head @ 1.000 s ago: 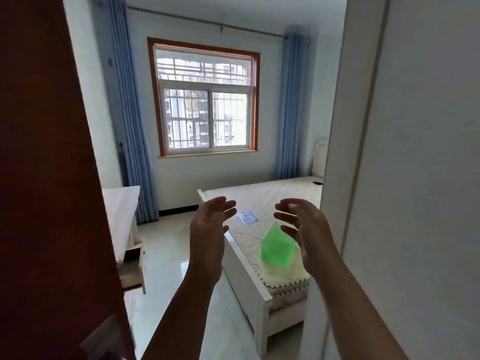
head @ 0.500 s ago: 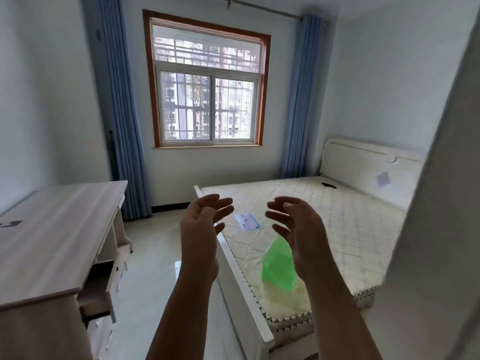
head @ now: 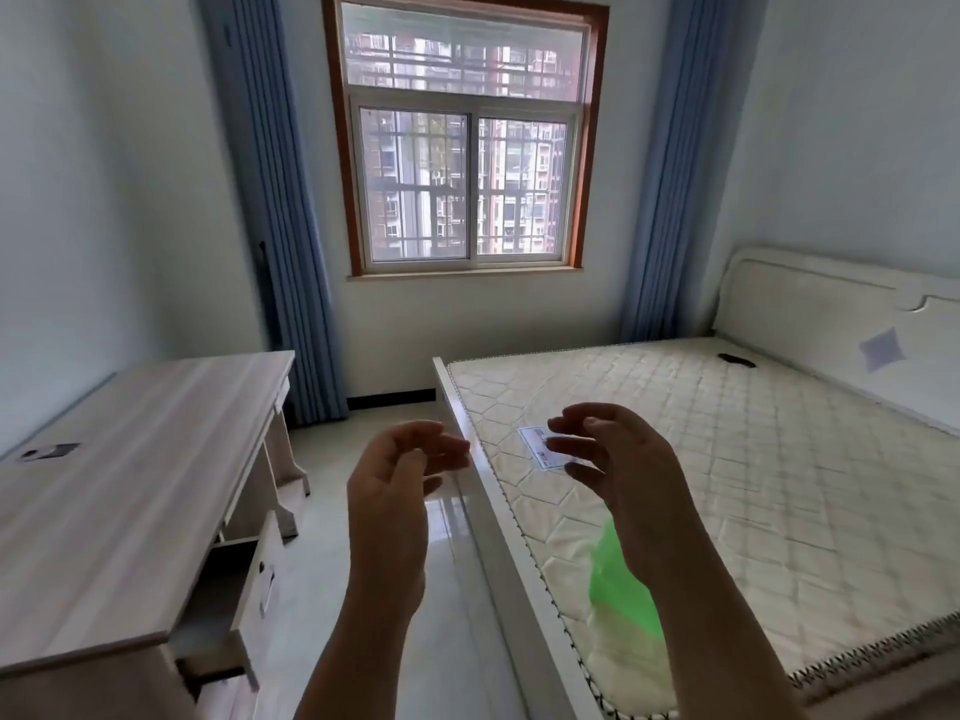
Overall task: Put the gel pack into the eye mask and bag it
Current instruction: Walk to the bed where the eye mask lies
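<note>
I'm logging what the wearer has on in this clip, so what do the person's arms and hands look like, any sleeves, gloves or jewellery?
The left hand and right hand are bare: no gloves, no rings that show. The left forearm and right forearm are uncovered down to the picture's bottom edge, with no sleeve, watch or bracelet in view.

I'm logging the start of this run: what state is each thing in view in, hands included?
Left hand: raised, fingers relaxed, empty.
Right hand: raised, fingers loosely curled, empty.
Green bag: lying on the mattress, partly hidden.
Desk drawer: pulled open.
Curtains: drawn aside.
Window: looks shut.
</note>
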### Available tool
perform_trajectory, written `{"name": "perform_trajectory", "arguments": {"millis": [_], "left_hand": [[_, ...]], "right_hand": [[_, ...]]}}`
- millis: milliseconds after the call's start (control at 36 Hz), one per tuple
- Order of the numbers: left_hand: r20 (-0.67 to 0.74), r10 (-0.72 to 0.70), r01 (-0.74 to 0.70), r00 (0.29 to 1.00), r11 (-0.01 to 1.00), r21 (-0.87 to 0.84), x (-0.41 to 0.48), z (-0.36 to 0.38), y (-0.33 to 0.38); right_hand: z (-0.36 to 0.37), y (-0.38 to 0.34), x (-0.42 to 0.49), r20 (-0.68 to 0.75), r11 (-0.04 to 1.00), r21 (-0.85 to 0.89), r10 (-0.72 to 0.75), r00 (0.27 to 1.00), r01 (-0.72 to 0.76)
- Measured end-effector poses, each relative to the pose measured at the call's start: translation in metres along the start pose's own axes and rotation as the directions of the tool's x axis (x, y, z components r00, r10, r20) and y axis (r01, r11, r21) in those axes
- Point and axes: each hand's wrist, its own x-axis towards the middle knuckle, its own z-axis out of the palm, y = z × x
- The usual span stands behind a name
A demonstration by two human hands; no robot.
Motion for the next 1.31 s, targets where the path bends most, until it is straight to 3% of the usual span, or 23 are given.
{"name": "perform_trajectory", "arguments": {"millis": [194,667,1111,1306], "left_hand": [[-0.044,-0.015,0.016,0.999,0.999,0.027,0.070,-0.002,-0.048],[-0.114,0.097,-0.072,0.989,0.977,0.202,0.304,0.069,-0.137],[-0.190,-0.051,0.088,0.981,0.977,0.195,0.443,0.045,-0.233],[-0.161,-0.003,0.043,0.987,0.968,0.248,0.545,0.014,-0.259]], "right_hand": [[0.014,0.032,0.081,0.022,1.000,0.005,0.001,1.000,-0.001],[0.050,0.129,0.327,0.164,0.995,-0.068,0.086,0.983,-0.076],[0.104,0.217,0.463,0.205,0.984,-0.081,0.170,0.964,-0.156],[0.182,0.244,0.559,0.258,0.992,-0.078,0.118,0.959,-0.101]]}}
